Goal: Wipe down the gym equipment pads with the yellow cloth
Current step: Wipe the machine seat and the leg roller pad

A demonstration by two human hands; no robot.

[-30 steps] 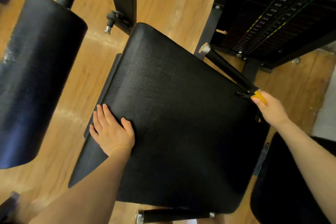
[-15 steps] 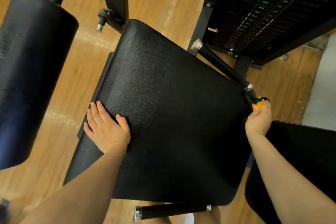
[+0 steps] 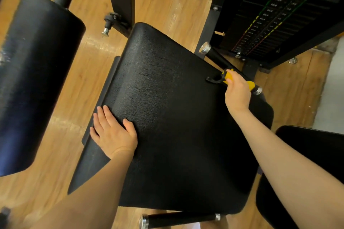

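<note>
while the left hand (image 3: 113, 135) stays flat on the seat pad (image 3: 176, 126), the right hand (image 3: 237, 93), gripping the yellow cloth (image 3: 229, 76), has moved up the side handle (image 3: 216, 56), so the pad looks still unwiped.

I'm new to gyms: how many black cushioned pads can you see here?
3: the flat seat pad in the middle, the roller pad at left, another pad at right, partly cut off. More may lie outside view.

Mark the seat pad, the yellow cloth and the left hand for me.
seat pad (image 3: 186, 117): head view, bare centre of its top.
yellow cloth (image 3: 250, 84): head view, end showing past the knuckles.
left hand (image 3: 113, 135): head view, back of hand.
</note>
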